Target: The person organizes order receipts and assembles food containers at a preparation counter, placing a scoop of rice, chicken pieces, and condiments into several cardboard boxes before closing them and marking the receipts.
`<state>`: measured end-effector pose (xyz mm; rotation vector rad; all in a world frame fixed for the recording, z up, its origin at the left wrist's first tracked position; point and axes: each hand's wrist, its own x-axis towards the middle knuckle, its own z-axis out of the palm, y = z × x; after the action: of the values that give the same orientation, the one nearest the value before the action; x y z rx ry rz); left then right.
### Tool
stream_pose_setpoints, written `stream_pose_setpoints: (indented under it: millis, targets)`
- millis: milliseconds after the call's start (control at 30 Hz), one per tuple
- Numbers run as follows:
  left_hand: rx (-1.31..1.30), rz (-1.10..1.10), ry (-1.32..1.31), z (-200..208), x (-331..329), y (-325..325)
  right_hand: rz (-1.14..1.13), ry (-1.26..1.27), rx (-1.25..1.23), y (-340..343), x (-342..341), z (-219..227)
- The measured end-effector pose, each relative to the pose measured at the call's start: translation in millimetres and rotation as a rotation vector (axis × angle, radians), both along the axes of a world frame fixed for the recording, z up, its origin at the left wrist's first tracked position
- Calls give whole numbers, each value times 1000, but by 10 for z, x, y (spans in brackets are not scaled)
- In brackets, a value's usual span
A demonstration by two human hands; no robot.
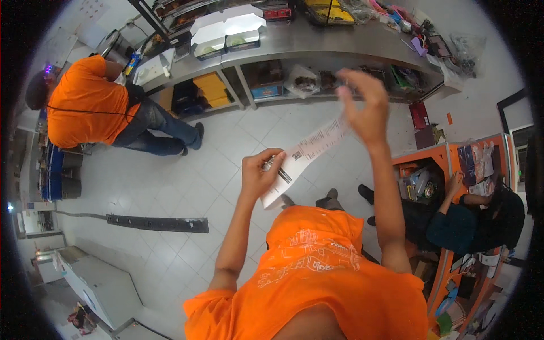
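A long white paper receipt [310,148] with printed lines and a square code stretches in front of my chest. My left hand [262,173] grips it near its lower end, thumb on top, and the paper's bottom curls below. At the other end my right hand [367,107] is raised higher, slightly blurred, with thumb and fingers apart. The receipt's upper end lies close by the right palm; whether it touches the hand I cannot tell.
A steel counter [340,42] along the far side carries white boxes [226,28] and trays. At left a person in an orange shirt [90,107] bends over a board. On the right a person in dark clothes [464,224] is beside an orange shelf unit [422,156].
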<state>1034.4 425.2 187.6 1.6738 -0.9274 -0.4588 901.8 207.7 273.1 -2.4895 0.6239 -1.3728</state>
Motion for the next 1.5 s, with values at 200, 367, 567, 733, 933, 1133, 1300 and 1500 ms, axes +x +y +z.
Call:
stream_pose_setpoints:
  millis: [200, 367, 567, 733, 933, 1133, 1300, 1500]
  targets:
    - [157, -259, -211, 91, 113, -1, 526, 440, 258, 726, 5, -609]
    - [223, -285, -165, 128, 39, -15, 532, 459, 441, 772, -107, -731]
    - [207, -344, -160, 102, 4, -66, 536, 450, 442, 789, -211, -829]
    - [129, -353, -296, 95, -39, -121, 445, 317, 473, 879, -229, -897]
    - [70, -323, -268, -49, -156, -166, 314, 306, 610, 884, -318, -1018]
    - [73, -344, -224, -41, -266, -227, 336, 328, 935, 837, -429, -953]
    - [356, -502, -121, -30, -141, -261, 345, 325, 854, 748, -612, -1014]
    - [359, -549, 85, 97, -166, -286, 481, 387, 1166, 686, -807, -968]
